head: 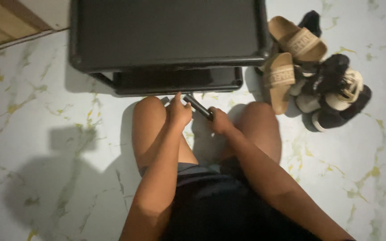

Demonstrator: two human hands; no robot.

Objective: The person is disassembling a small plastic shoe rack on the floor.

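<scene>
1. Your left hand [179,111] and right hand [220,121] close their fingers round a dark rod [197,106], held between your knees.
2. Black rack [166,62] stands ahead; rod not yet fitted.
3. Shoes [318,76] lie beside it.

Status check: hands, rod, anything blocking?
Left hand and right hand both gripping dark rod, held between the knees. Black rack directly ahead on the floor. Shoe pile off right, clear of the hands.

Rack [166,35] ahead of knees; shoe pile [318,76] right of rack; rod [198,107] between hands.
</scene>
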